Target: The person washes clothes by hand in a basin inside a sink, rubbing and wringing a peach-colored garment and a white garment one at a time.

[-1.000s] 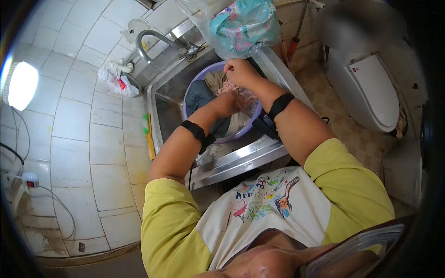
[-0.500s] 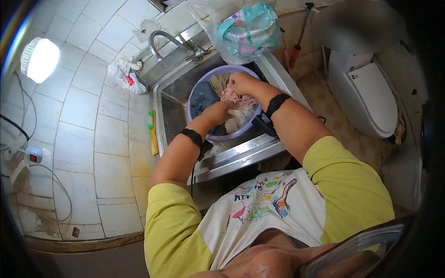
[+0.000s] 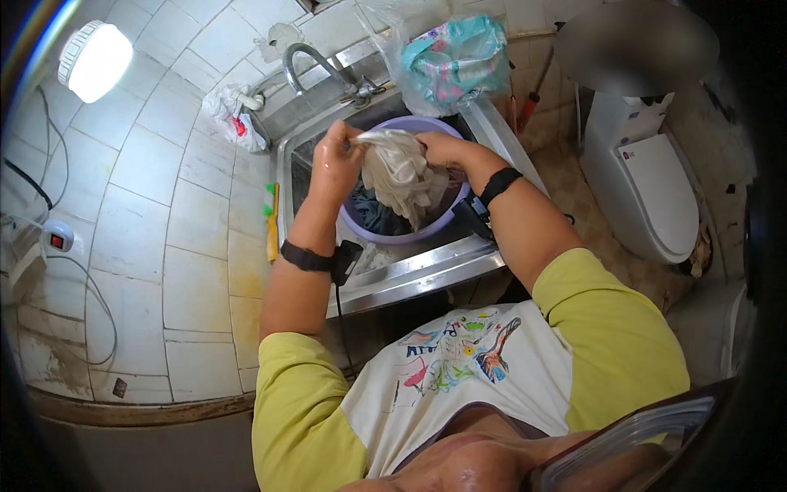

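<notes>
A wet, whitish-beige cloth [image 3: 400, 174] is bunched up and lifted over a lavender basin [image 3: 397, 239]; its lower folds hang down into the basin. My left hand [image 3: 334, 161] pinches the cloth's upper left end above the basin's left rim. On the other side, my right hand [image 3: 441, 151] is closed on its right part, with the fingertips partly hidden by folds. Beneath the cloth, dark grey-blue clothing [image 3: 373, 213] lies in the basin. Both wrists wear black bands with small black boxes.
The basin stands inside a stainless steel sink [image 3: 410, 269]. Behind it are a curved faucet [image 3: 299, 59] and a clear bag with turquoise cloth [image 3: 456, 61]. A green-and-yellow brush [image 3: 272, 221] lies along the left edge. A toilet [image 3: 660, 193] stands at right.
Both hands were low in the basin near pink cloth. Now the whitish-beige cloth is raised, with my left hand higher and farther left. The pink cloth is mostly hidden.
</notes>
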Action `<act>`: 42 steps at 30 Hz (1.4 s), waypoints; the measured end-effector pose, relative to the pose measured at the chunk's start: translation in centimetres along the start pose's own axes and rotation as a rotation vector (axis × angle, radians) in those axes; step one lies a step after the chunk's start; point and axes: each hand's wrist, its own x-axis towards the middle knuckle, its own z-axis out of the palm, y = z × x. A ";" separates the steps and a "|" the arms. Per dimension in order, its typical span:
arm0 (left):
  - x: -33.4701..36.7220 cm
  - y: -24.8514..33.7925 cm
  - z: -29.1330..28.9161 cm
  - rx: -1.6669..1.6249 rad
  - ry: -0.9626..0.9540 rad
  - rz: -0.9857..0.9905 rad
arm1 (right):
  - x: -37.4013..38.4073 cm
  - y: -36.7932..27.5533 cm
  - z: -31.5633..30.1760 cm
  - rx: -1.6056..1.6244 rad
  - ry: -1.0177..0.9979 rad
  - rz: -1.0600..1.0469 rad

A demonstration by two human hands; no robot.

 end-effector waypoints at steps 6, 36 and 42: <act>1.7 0.3 -1.2 -0.312 0.197 -0.188 | -0.5 -1.2 -0.3 0.505 0.029 0.067; -5.0 -7.3 7.2 -0.513 0.008 -0.718 | -1.3 2.1 3.0 -0.449 -0.191 -0.107; -5.6 -8.6 8.5 -0.495 -0.062 -0.596 | -0.5 0.8 2.6 -0.210 0.032 0.000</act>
